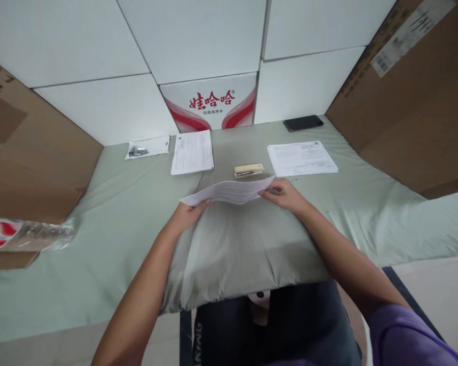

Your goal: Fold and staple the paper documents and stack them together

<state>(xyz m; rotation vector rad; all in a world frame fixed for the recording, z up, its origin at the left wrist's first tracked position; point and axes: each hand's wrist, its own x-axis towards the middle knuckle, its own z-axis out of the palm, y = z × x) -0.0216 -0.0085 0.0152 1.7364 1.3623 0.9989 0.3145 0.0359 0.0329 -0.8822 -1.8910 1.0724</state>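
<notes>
At frame centre, sheaf of papers (229, 192) pinched at both ends, left hand (188, 212), right hand (286, 194); stapler (249, 170) just beyond, untouched; two paper stacks (193, 151) (301, 158) already laid aside.

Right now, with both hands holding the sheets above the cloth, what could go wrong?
1. The left hand and right hand grip the paper sheets only at the ends; the middle bows, so the sheets may slip out of alignment.
2. The stapler lies just behind the sheets; a forward push could knock it.
3. The green cloth looks soft and wrinkled, so squaring the edges on it may go badly.
</notes>
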